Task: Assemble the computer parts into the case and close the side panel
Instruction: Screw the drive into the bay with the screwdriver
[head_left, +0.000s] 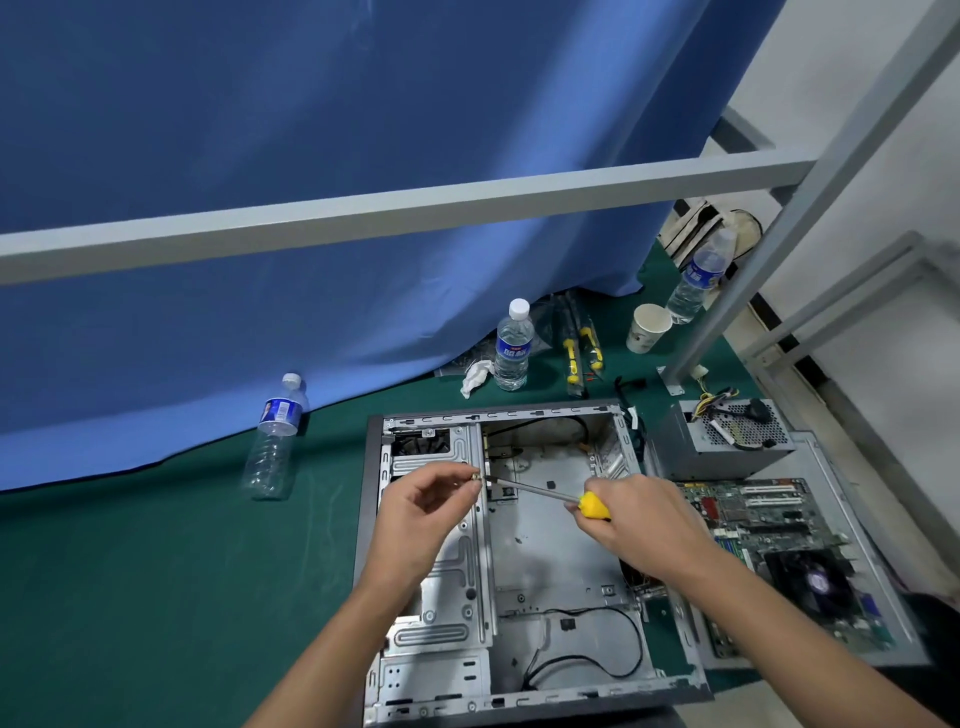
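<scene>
Computer case (566, 582) lies open on our green table (156, 597), near centre, motherboard (769, 525) to its right. Our right hand (644, 525) grips a yellow-handled screwdriver (550, 496); our left hand (421, 512) pinches a small screw (475, 476) at its tip.

Three plastic water bottles: one (275, 436) at left centre, one (513, 345) in the middle, one (698, 278) at upper right. One paper cup (647, 327). Three yellow-handled screwdrivers: one (550, 496) in hand, two (582, 353) lying together above centre. One open computer case (561, 561), one power supply (722, 441), one motherboard (769, 525), two hands (415, 519).
</scene>
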